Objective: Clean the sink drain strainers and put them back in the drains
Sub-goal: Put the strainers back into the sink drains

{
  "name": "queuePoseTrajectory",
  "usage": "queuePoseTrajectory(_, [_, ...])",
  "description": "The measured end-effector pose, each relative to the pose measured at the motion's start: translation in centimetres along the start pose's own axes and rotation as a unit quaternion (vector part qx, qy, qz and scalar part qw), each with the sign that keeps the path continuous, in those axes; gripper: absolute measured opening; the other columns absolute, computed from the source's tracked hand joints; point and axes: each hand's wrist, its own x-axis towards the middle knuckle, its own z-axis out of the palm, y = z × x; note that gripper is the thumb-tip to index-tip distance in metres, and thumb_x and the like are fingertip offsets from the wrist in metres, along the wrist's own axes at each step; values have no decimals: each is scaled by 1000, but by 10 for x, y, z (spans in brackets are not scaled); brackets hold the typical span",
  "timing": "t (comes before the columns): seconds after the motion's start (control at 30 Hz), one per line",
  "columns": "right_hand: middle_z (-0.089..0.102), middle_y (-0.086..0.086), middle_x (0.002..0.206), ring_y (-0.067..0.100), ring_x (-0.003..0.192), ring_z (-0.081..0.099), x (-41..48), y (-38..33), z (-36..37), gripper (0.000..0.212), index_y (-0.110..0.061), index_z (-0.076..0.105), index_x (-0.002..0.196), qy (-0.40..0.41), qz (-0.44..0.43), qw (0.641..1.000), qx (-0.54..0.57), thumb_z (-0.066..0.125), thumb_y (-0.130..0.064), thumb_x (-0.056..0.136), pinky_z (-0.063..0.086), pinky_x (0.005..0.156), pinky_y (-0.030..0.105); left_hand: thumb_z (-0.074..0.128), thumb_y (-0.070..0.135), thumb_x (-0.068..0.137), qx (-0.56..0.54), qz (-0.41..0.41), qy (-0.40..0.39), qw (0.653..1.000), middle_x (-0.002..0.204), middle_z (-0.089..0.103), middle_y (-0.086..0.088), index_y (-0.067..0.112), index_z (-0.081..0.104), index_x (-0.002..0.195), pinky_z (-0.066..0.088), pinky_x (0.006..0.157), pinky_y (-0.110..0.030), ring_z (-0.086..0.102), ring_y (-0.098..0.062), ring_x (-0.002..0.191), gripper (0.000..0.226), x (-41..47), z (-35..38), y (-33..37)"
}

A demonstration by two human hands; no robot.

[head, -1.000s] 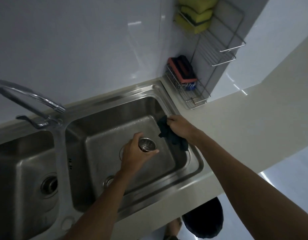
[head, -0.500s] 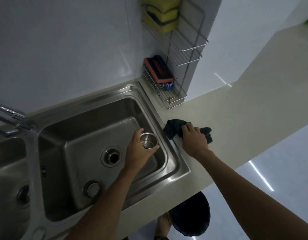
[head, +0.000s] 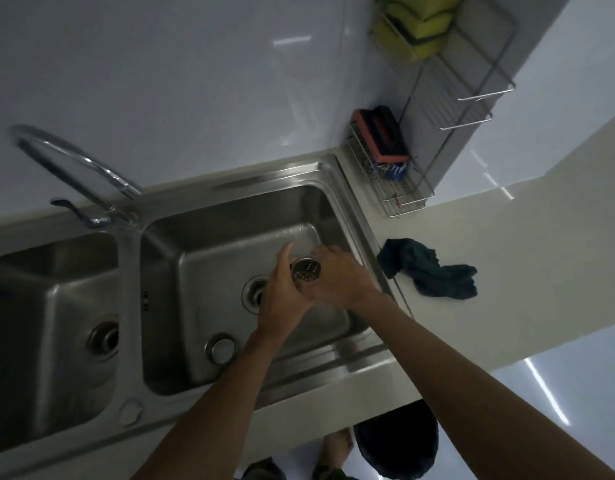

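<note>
A round steel drain strainer (head: pixel 306 274) with a perforated bottom is held above the right sink basin (head: pixel 229 237), its holes facing me. My left hand (head: pixel 285 299) grips it from the left and my right hand (head: pixel 340 278) grips it from the right. Just left of my hands lies the open right drain (head: pixel 254 292). The left basin's drain (head: pixel 103 341) shows a metal ring; whether a strainer sits in it I cannot tell. A dark green cloth (head: pixel 434 271) lies crumpled on the counter beside the sink's right rim.
A curved chrome faucet (head: pixel 74 168) rises behind the divider between the basins. A round metal stopper (head: pixel 222 348) lies on the right basin's floor. A wire rack (head: pixel 396 174) in the corner holds a pink-and-black sponge; yellow sponges (head: pixel 416 26) sit on its upper shelf. A dark bin (head: pixel 396 445) stands below.
My right hand let go of the dark cloth on the counter and came back over the basin to grip the strainer. The strainer has been turned so its perforated bottom faces up.
</note>
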Motion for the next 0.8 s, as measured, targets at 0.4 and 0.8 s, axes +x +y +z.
queuePoseTrajectory(0.4, [56,8,132,31,121,54,62,-60,98,76,-17,43,138,-6,-40,998,-44,78,-44,77,51,98,45,50,91,77,410,65,9,910,160,42,1,24,42,152,30,120,-49,41,-24,147,101,-36,-127,-100])
queuePoseTrajectory(0.8, [53,14,135,36,118,52,131,-50,214,71,-13,40,138,-21,-44,993,-105,77,-36,82,51,80,44,28,89,91,538,89,-39,838,171,25,-8,15,38,160,15,126,-60,22,-27,159,102,-44,-198,-157])
